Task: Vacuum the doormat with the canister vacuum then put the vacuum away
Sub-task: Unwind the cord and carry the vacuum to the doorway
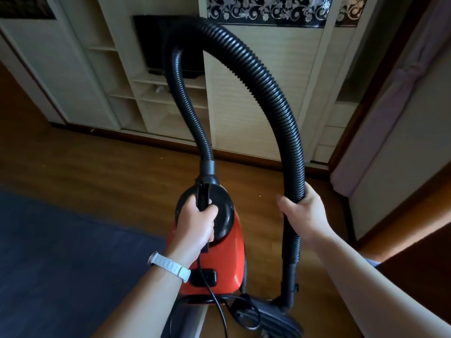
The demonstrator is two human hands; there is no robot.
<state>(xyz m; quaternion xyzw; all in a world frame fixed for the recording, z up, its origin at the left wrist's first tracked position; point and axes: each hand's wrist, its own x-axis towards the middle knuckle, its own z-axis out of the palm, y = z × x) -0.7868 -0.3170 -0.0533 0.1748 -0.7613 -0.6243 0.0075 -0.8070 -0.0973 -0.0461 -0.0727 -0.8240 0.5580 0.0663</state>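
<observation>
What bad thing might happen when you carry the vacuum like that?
The power cord hangs in loose loops under the red canister vacuum, so feet might catch it. The hose, held by the right hand, arches high before the cabinet and may knock it. Only the left hand grips the handle, so the vacuum could swing.

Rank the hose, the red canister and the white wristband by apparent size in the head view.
Largest: hose, looping across the frame.
Then red canister.
Smallest: white wristband.
</observation>
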